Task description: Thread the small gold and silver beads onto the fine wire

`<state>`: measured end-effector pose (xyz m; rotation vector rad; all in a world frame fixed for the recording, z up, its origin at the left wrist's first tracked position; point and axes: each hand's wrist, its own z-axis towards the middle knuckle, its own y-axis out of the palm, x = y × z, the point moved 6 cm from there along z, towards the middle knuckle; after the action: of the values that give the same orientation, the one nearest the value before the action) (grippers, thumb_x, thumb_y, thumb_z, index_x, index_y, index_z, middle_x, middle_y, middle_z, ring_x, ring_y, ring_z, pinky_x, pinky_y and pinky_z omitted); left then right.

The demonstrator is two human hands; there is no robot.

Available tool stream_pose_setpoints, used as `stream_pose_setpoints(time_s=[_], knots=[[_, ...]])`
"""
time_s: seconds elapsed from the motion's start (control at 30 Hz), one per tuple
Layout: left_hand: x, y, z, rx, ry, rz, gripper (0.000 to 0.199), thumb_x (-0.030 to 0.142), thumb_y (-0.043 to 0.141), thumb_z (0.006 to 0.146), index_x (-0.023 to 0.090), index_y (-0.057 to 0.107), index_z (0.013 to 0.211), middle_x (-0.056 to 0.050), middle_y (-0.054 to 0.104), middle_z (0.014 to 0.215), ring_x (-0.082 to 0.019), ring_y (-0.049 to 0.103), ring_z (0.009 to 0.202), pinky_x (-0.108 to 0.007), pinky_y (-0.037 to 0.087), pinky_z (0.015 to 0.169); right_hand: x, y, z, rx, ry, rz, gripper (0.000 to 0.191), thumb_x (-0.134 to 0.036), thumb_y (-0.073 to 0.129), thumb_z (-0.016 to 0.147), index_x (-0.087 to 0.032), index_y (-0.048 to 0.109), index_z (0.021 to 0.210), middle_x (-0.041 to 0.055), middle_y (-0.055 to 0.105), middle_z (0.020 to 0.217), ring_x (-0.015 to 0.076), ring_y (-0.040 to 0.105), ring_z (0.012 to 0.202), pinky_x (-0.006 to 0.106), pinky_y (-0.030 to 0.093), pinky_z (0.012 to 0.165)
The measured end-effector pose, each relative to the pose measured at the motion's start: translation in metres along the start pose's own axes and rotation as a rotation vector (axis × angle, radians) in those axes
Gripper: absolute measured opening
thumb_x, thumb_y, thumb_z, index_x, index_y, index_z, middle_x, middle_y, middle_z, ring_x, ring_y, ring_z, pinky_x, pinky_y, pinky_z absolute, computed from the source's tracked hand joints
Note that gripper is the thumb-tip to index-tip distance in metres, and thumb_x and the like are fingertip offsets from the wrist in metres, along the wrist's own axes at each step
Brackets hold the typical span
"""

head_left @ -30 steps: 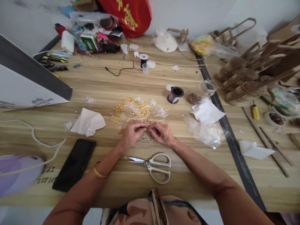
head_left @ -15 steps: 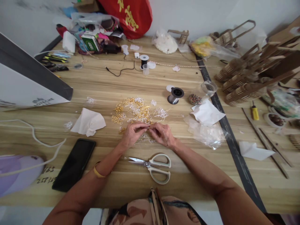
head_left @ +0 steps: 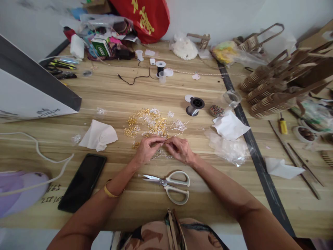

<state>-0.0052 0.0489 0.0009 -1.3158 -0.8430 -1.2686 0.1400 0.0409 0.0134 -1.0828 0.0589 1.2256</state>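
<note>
Left hand and right hand pinch together at a tiny gold piece, too small to identify, beside the heap of gold and silver metal findings; white-handled scissors lie nearer the body.

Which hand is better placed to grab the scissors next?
Right, probably. The scissors' handles lie just below the right hand, while the blades point toward the left hand. Both hands are pinching a small piece together.

Matt grained wood table, shiny gold metal findings, glossy black phone.
</note>
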Motion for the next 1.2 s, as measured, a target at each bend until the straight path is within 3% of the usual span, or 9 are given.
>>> stream_pose_setpoints(time_s=[0.77,1.2], knots=[[0.011,0.001,-0.001,0.005,0.090,0.101,0.015,0.019,0.065,0.080,0.018,0.076,0.089,-0.009,0.073,0.090,-0.020,0.066,0.087,-0.034,0.052,0.084,0.001,0.002,0.000,-0.027,0.019,-0.006,0.004,-0.021,0.051,0.093,-0.019,0.054,0.090,0.0016,0.063,0.069,0.0113,0.054,0.057,0.022,0.040,0.055],[0.001,0.000,-0.002,-0.004,-0.035,-0.010,0.016,0.021,0.069,0.076,0.015,0.075,0.089,-0.008,0.074,0.086,-0.018,0.067,0.079,-0.029,0.053,0.076,0.000,0.000,0.000,0.004,-0.014,-0.005,0.004,-0.020,0.052,0.093,-0.018,0.053,0.090,0.0007,0.061,0.066,0.0102,0.053,0.056,0.021,0.039,0.053]])
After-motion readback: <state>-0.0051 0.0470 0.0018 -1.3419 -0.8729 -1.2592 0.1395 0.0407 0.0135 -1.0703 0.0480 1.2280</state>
